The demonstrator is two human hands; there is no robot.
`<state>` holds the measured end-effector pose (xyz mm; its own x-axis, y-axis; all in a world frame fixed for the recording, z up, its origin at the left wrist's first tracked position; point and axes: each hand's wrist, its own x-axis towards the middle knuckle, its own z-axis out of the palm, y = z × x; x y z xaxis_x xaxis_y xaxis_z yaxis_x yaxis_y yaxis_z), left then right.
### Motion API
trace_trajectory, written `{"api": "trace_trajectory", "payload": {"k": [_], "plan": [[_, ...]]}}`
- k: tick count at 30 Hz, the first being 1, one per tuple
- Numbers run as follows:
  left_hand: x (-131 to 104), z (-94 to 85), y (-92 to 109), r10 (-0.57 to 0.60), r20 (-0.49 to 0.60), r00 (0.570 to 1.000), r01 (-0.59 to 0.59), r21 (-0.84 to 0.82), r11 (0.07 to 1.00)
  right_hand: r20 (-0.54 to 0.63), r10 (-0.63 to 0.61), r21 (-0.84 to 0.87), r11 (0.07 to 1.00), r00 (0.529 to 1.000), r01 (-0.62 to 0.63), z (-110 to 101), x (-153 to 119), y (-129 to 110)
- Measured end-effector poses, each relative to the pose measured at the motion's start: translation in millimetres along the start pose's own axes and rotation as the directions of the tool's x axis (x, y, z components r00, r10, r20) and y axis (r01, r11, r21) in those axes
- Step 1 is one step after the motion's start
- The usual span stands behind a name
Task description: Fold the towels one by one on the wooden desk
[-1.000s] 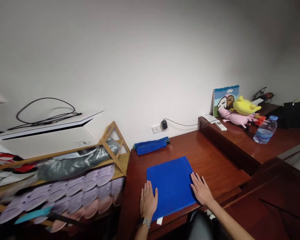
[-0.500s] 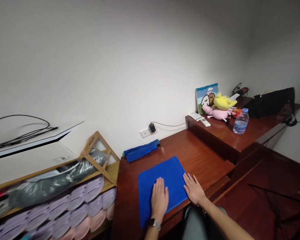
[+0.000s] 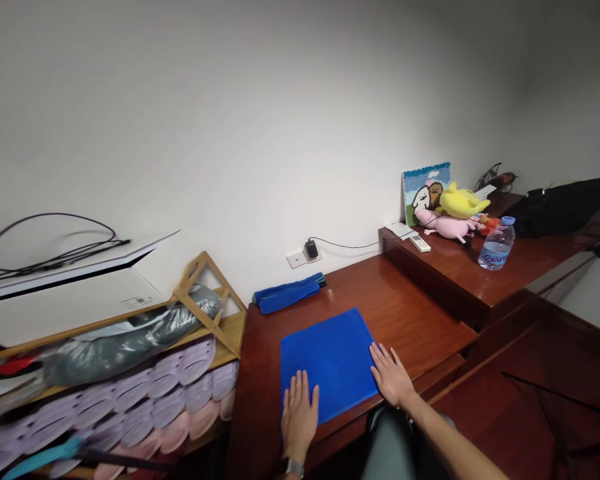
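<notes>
A flat blue cloth point(image 3: 329, 353) lies spread on the reddish-brown wooden desk point(image 3: 405, 313). My left hand point(image 3: 300, 410) rests palm down on the cloth's near left part, fingers stretched out, a watch on the wrist. At the cloth's right edge, my right hand point(image 3: 391, 375) lies flat with its fingers spread, partly on the desk. Neither hand holds anything. A folded blue fabric bundle point(image 3: 289, 293) sits at the back of the desk by the wall.
On the raised section at right are a water bottle point(image 3: 497, 245), plush toys point(image 3: 450, 225), a remote point(image 3: 420, 244) and a black bag point(image 3: 565, 210). A shelf with lilac slippers point(image 3: 167, 375) and a wooden frame point(image 3: 213, 300) stands left. A charger point(image 3: 311, 249) is plugged into the wall.
My left hand has slid left and toward me, from the cloth's middle to its near left part. My right hand stays at the right edge. The view has shifted slightly.
</notes>
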<state>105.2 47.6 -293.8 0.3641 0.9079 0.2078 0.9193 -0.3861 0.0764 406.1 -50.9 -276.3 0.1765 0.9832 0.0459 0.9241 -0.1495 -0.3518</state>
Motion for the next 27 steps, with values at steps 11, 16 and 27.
{"api": "trace_trajectory", "payload": {"k": [11, 16, 27], "plan": [[-25.9, 4.1, -34.2, -0.067, -0.091, 0.994, 0.066, -0.019, 0.998, 0.097, 0.087, -0.012, 0.996, 0.992, -0.086, -5.7, 15.4, -2.4], [-27.5, 11.3, -40.1, -0.061, -0.107, 0.992, 0.056, -0.053, 0.997, 0.054, 0.095, -0.020, 0.995, 0.994, -0.094, -17.2, 65.7, -18.9], [-32.1, 3.3, -42.5, -0.028, -0.135, 0.990, 0.027, -0.010, 1.000, 0.052, 0.115, -0.061, 0.992, 0.992, -0.112, 1.7, 91.1, -19.0]]}}
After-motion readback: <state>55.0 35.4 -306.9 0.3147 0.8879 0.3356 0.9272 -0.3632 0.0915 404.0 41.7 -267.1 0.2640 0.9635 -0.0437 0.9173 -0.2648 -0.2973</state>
